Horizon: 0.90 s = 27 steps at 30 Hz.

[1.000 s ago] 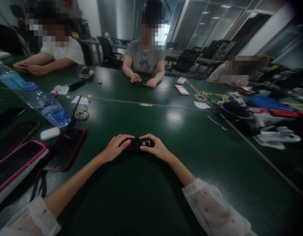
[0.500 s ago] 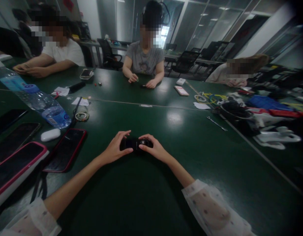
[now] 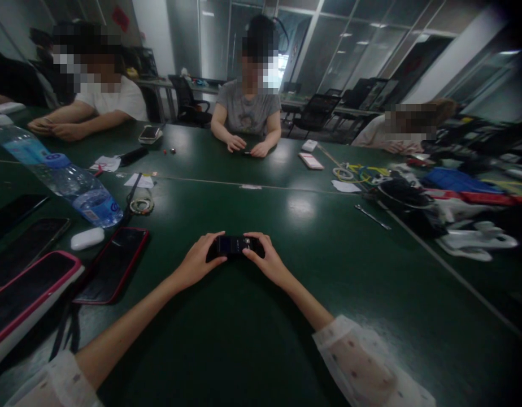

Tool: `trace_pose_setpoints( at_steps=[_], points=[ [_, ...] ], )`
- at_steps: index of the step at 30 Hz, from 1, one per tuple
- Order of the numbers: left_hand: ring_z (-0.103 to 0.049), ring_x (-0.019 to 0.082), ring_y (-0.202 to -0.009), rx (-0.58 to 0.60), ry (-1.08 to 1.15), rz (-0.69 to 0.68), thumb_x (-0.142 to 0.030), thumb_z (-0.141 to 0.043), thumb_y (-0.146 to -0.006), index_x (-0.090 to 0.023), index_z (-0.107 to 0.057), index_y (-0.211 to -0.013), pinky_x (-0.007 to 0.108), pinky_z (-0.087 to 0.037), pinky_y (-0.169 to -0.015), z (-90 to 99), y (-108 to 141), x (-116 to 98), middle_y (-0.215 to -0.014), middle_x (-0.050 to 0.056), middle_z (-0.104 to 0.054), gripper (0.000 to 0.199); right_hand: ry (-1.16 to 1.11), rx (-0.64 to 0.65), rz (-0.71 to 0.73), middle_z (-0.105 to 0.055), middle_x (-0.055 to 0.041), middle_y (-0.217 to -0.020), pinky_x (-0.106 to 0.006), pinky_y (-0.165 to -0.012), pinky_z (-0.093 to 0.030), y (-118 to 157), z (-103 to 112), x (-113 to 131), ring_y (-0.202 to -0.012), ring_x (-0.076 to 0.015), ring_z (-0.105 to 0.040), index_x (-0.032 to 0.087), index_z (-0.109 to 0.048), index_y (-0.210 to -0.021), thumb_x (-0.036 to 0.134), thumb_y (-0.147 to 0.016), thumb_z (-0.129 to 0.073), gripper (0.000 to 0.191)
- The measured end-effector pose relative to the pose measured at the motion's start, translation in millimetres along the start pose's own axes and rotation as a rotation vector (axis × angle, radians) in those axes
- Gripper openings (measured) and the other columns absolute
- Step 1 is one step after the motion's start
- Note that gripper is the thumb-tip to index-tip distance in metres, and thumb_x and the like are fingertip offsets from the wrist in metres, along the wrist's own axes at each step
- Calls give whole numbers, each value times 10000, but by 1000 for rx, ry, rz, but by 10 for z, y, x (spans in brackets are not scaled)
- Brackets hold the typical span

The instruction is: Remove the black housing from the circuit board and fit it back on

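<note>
A small black device with a screen [image 3: 234, 245] lies lengthwise across between my hands, low over the green table [image 3: 239, 333]. Its left end is held by my left hand [image 3: 198, 255], thumb along the near edge and fingers at the far edge. My right hand [image 3: 269, 257] grips the other end, its thumb resting on the front face near some small light marks. The marks are too small to read. Both of my hands are closed on the device, and its two ends are partly hidden behind my fingers.
At left are phones, one a red-edged phone [image 3: 112, 265], a white earbud case [image 3: 87, 239] and water bottles [image 3: 91, 198]. A wrench [image 3: 372, 217] lies to the right, near tangled cables [image 3: 358, 172] and a white metallic-looking part [image 3: 477, 240]. Several people sit across the table.
My fingers have closed in more on the device, and its face now shows more toward me. Across the table, the person in grey has brought their hands closer together.
</note>
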<state>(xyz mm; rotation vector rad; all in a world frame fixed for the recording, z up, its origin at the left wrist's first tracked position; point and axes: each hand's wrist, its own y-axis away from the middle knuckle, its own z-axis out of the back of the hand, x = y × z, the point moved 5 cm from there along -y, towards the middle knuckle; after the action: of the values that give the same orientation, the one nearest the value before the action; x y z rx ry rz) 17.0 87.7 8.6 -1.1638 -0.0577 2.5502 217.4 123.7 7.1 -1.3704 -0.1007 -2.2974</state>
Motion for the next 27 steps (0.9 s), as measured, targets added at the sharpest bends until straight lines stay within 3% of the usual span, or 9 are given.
trace_pose_setpoints(
  at_steps=[4,15,18,27],
  points=[
    [-484,278,-1198,-21,-17,15,-389,-587,-887,-279,-295,-1426,489,-412,-978,-17,1,40,-1316,99,-494,622,46,9,37,-483,-64,-1249,-487,-1021,-374,7,-21,-20,-1182,-261,-448,310,-453,-1280,403,-753,-715,597],
    [-481,260,-1207,-40,25,-6,-293,-622,-861,-261,-323,-1404,472,-399,-1016,-18,6,75,-1305,91,-494,620,-22,-51,44,-548,-60,-1180,-429,-960,-438,-6,-26,-100,-1102,-239,-547,267,-458,-1199,343,-760,-711,512],
    [-507,242,-1173,-45,51,5,-267,-619,-864,-253,-334,-1396,451,-420,-999,-29,7,115,-1282,90,-506,604,-36,-145,61,-555,-62,-1171,-418,-962,-438,14,21,-41,-1090,-238,-556,264,-453,-1193,354,-768,-701,500],
    [-503,249,-1179,-16,46,16,-247,-603,-880,-289,-378,-1378,489,-428,-982,-1,10,84,-1289,70,-515,548,47,-622,43,-506,-104,-1173,-412,-942,-440,174,386,-49,-1058,-231,-534,218,-411,-1240,366,-815,-622,497]
  ],
)
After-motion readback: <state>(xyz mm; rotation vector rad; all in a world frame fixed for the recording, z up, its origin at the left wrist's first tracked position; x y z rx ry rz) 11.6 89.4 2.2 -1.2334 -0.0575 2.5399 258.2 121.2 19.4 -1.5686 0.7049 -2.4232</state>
